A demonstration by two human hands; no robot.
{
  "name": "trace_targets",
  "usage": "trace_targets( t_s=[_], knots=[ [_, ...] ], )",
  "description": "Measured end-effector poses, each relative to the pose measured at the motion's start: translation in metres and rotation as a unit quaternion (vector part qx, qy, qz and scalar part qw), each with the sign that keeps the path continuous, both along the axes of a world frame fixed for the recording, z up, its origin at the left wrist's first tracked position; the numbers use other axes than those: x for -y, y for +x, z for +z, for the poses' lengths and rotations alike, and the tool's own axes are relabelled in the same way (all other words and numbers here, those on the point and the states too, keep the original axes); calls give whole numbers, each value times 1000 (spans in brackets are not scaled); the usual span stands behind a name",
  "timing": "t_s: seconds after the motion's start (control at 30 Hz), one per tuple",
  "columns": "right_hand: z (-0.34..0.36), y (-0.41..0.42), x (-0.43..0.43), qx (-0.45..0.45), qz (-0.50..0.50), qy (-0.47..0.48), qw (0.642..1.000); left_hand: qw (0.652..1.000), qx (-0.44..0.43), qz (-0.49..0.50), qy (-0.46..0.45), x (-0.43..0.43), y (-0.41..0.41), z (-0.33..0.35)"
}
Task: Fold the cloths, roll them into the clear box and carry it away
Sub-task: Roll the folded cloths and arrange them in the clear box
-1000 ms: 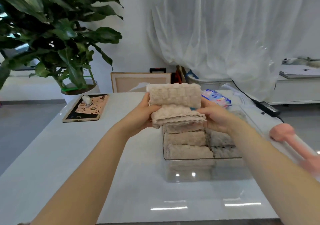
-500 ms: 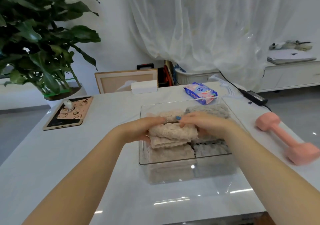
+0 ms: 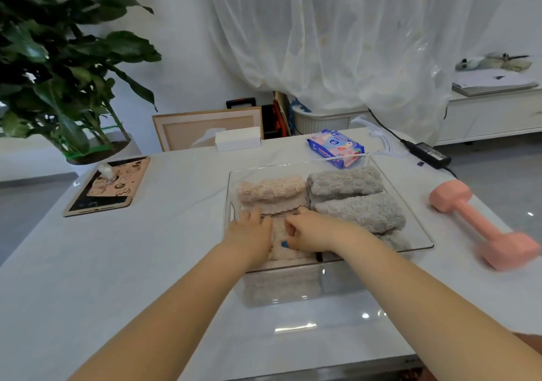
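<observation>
Lying far left, tablet [image 3: 107, 185]: flat on the white table [image 3: 140, 269], well apart from the action.
Left hand [image 3: 249, 234]: down inside the clear box [image 3: 346, 279], fingers laid fairly straight, pressing on the beige cloth roll [image 3: 278, 234].
Beige cloth roll: in the box's near left part, tucked in front of another beige roll [image 3: 271, 188].
Right hand [image 3: 312, 229]: fingers curled onto that same roll, thumb tucked against it, so it's gripping!
Grey rolls [image 3: 359, 212]: packed along the box's right side.
Pink dumbbell [image 3: 481, 222]: on the table, right of the box, apart from it.
</observation>
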State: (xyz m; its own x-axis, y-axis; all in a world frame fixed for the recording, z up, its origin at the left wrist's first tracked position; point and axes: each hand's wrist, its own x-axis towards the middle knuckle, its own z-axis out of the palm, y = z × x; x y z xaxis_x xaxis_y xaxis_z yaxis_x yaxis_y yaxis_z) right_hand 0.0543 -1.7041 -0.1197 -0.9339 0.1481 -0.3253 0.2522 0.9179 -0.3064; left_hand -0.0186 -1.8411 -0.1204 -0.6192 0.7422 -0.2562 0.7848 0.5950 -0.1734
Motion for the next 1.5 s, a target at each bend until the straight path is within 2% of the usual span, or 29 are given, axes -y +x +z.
trace_targets(
  t_s=[0.13, 0.23, 0.33, 0.5, 0.63, 0.87, 1.07, 1.13, 1.2, 1.27, 1.37, 1.5],
  knots=[
    [31, 8, -4, -41, 39, 35, 998, 989, 8, -38, 142, 27, 5, 32],
    [57, 8, -8, -92, 32, 55, 994, 980, 65, -58, 177, 38, 6, 50],
    [64, 2, -11, -131, 29, -5, 991, 979, 81, -89, 165, 38, 9, 55],
    [30, -14, -6, -10, 84, -25, 996, 967, 200, -98, 126, 28, 17, 48],
    [19, -29, -8, 35, 83, -12, 996, 972, 217, -80, 40, 14, 9, 24],
    [1, -31, -25, -61, 56, -85, 993, 979, 175, -65, 86, -2, 2, -1],
    [-5, -33, -22, -89, 78, -56, 991, 990, 117, -75, 22, -7, 5, -9],
    [-5, -32, -21, -65, 86, -44, 993, 990, 114, -83, 3, -9, 7, -9],
    [-6, -31, -23, -16, 80, -31, 996, 986, 139, -95, 5, -9, 7, -7],
    [-8, -32, -23, -5, 78, -16, 997, 979, 167, -116, 14, -5, 6, -1],
    [-7, -32, -24, -60, 76, -1, 995, 966, 210, -148, 37, 2, -1, 1],
    [-3, -28, -22, -128, 112, -13, 985, 947, 296, -121, 44, 5, -3, 7]
  ],
)
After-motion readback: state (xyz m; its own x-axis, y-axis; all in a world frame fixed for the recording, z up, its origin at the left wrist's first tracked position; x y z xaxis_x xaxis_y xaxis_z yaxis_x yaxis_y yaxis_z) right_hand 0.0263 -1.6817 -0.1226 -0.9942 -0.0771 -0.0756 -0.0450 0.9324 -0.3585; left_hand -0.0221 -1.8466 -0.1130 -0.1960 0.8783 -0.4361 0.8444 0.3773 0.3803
